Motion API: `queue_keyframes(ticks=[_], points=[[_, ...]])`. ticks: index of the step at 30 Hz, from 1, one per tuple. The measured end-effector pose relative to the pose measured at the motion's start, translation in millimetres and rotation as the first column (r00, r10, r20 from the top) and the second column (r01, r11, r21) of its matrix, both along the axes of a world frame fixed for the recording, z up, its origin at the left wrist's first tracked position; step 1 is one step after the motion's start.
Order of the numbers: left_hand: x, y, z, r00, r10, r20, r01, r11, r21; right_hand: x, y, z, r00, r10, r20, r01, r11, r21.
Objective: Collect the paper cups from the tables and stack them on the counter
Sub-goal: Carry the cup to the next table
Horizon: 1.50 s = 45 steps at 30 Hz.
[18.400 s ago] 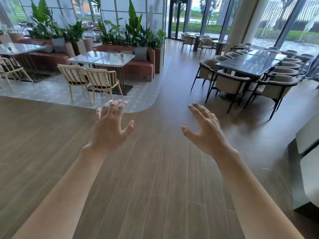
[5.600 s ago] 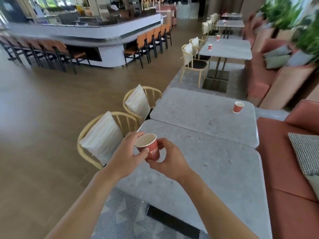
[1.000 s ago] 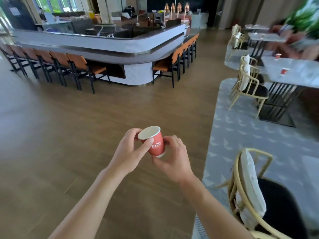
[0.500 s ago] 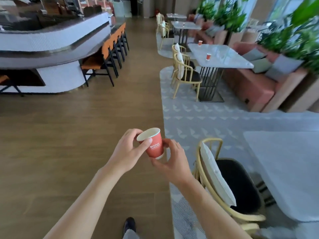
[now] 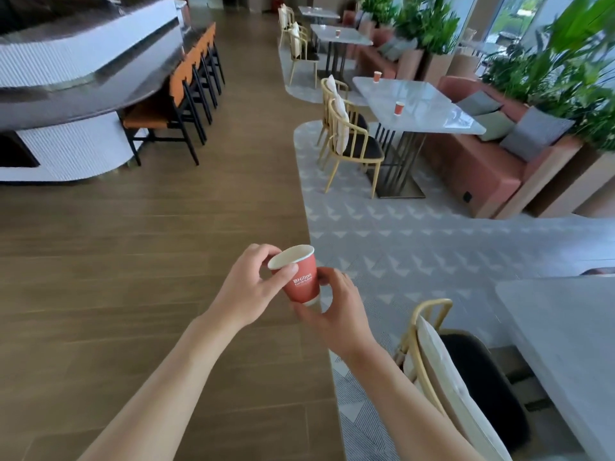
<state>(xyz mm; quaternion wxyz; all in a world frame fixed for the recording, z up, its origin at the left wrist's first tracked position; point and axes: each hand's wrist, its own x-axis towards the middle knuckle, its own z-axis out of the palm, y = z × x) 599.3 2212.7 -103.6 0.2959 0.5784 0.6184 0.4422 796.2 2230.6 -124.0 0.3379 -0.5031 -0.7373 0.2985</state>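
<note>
I see both hands gripping 1 red paper cup over the wood floor: the left hand pinches its rim, the right hand curls round its base. The cup tilts and looks empty. Ahead, a marble table carries 2 more red cups, well apart. The counter curves at left.

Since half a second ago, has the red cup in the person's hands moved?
Cannot tell about the room, since the head camera swung. Against the hands, no: the red cup sits as before, left hand at its rim, right hand under its base.
</note>
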Motion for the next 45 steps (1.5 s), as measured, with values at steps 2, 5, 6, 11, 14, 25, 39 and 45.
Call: queue_keyframes(ticks=[2,5,6,11,14,25,39,45], points=[[-15,13,-1,1.0,-0.005,0.009,0.005,1.0,-0.004,-15,13,-1,1.0,-0.002,0.007,0.002,1.0,0.008],[-26,30,-2,1.0,-0.02,0.021,0.021,1.0,-0.01,-27,31,0,1.0,-0.008,0.027,0.007,1.0,0.03],[-27,36,-2,0.999,-0.03,0.018,0.03,1.0,-0.01,-29,37,1,0.999,-0.012,0.036,0.011,0.999,0.033],[-27,69,-3,0.997,-0.067,0.032,0.067,0.998,0.017,-24,65,4,0.997,-0.046,0.066,0.043,0.998,0.051],[-17,93,-9,0.995,-0.095,0.044,0.094,0.995,0.02,-14,83,1,0.995,-0.07,0.074,0.067,0.997,0.044],[27,223,7,0.991,-0.129,-0.018,0.13,0.99,0.061,25,207,9,0.995,-0.095,-0.038,0.098,0.991,0.085],[134,419,53,0.98,-0.143,-0.142,0.157,0.983,0.093,131,414,24,0.988,-0.091,-0.125,0.109,0.983,0.147],[173,480,59,0.965,-0.181,-0.191,0.203,0.974,0.104,167,464,19,0.971,-0.138,-0.195,0.173,0.969,0.176]])
